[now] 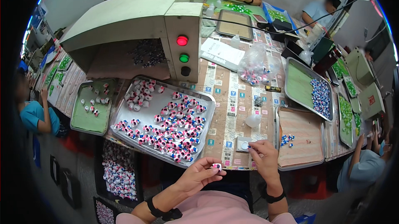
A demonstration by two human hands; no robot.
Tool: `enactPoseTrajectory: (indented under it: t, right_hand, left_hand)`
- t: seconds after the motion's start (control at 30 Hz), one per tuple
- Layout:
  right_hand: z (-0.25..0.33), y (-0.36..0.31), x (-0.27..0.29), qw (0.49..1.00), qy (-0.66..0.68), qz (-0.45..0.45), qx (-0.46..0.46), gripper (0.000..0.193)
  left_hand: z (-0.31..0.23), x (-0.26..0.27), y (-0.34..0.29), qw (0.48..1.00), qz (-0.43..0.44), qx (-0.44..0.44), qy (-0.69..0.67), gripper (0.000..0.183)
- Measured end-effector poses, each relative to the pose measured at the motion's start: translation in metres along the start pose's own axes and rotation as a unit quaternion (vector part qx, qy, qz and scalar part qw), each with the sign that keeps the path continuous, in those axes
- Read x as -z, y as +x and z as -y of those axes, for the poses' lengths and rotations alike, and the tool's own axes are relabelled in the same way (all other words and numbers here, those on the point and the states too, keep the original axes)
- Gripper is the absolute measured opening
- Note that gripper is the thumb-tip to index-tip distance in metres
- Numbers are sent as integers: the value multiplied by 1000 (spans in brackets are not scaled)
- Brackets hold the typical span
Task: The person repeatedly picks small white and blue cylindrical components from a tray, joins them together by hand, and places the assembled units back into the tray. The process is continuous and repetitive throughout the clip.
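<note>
My left hand (201, 175) is closed on a small white toy head (217, 167) with dark and pink markings, held in front of the table's near edge. In my right hand (266, 157), thumb and fingers pinch a small blue piece (249, 147). That piece is just at a small square dish (243, 144) with a pale round middle; whether they touch, I cannot tell. To the left, a metal tray (145, 116) carries many pink, white and blue figures (174, 139) and a group of white and pink heads (139, 93). Several loose blue pieces (286, 141) lie on the paper-lined tray (301, 153) at right.
A pale machine (183, 20) with lit red and green buttons stands behind the left trays. A green-lined tray (89, 116) sits far left. On the right are a tray of blue-white pieces (301, 84), a plastic bag (257, 64) and a squeeze bottle (253, 120). Other people work around.
</note>
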State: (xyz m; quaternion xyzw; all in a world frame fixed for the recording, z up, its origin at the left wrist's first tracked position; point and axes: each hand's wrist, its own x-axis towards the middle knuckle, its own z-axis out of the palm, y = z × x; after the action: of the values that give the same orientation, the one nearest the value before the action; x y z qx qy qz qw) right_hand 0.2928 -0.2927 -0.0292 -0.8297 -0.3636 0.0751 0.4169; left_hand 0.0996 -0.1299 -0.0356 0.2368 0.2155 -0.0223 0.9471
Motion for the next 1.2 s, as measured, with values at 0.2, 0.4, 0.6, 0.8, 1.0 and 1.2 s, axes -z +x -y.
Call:
enactPoseTrajectory:
  t: [0.2, 0.4, 0.6, 0.8, 1.0, 1.2]
  right_hand:
    - [6, 11, -11, 994, -95, 6, 47, 16]
    - [5, 14, -10, 991, -113, 14, 67, 13]
    - [21, 3, -1, 1000, 7, -4, -2, 15]
    - [55, -15, 5, 985, 156, 71, -27, 17]
    - [60, -26, -4, 974, 200, 104, -36, 21]
    - [49, -30, -14, 961, 241, 116, -66, 19]
  left_hand:
    - [3, 3, 3, 1000, 6, 10, -8, 29]
    - [6, 3, 7, 1000, 0, 4, -22, 30]
    - [3, -3, 8, 1000, -16, 6, -10, 32]
    - [8, -3, 11, 1000, -18, 9, 6, 33]
    - [8, -2, 12, 1000, -7, 10, 6, 35]
    - [11, 1, 11, 1000, -6, 6, 20, 32]
